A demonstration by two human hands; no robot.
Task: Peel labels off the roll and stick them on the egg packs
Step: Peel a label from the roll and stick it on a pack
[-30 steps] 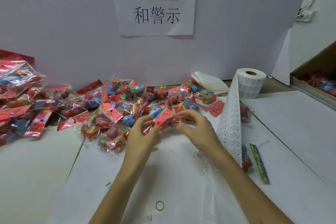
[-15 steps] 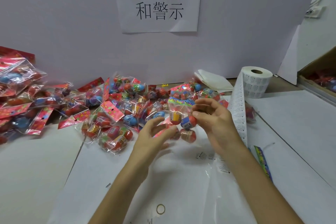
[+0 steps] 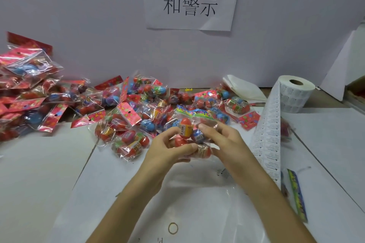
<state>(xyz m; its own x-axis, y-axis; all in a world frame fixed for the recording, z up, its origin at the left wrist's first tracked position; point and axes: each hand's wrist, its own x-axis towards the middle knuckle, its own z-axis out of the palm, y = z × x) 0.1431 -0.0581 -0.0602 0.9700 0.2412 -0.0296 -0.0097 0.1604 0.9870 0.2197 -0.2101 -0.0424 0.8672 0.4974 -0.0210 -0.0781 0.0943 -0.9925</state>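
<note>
Gripping 1 egg pack [image 3: 186, 127], perhaps 4 eggs [image 3: 203, 149].

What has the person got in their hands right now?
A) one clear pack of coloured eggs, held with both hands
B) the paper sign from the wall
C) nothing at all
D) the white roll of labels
A: the left hand and the right hand both grip one clear egg pack above the table, while the label roll stands apart at the right.
</note>
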